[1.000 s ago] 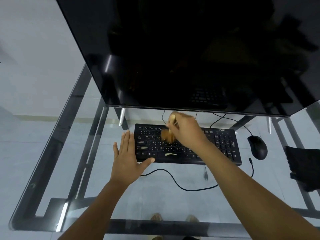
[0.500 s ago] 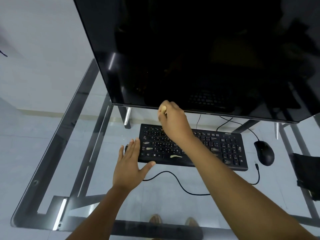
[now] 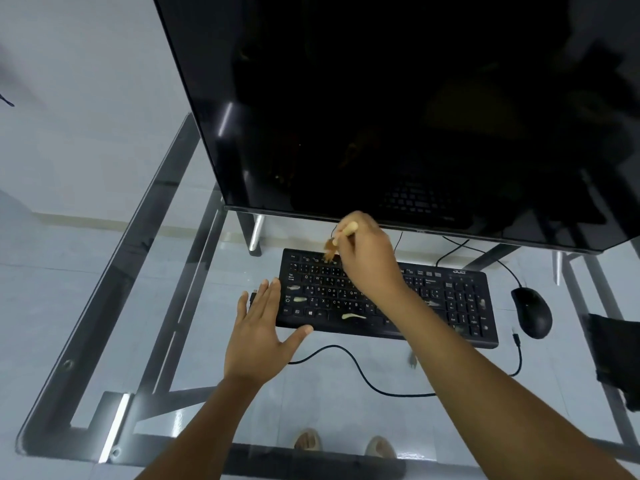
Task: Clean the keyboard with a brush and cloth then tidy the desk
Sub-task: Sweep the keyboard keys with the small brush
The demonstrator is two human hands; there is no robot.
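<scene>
Glass desk (image 3: 104,341), keyboard (image 3: 388,299) lying under monitor (image 3: 398,109). Right hand (image 3: 367,258) gripping brush (image 3: 337,240), bristles on top row. Left hand (image 3: 259,337) flat, steadying left edge. Best: short strokes toward edge, flicking crumbs off.

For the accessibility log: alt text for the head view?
Right hand holds a brush over the top-left keys of a black keyboard on a glass desk; left hand lies flat at its left end. Monitor above, mouse to the right.
</scene>
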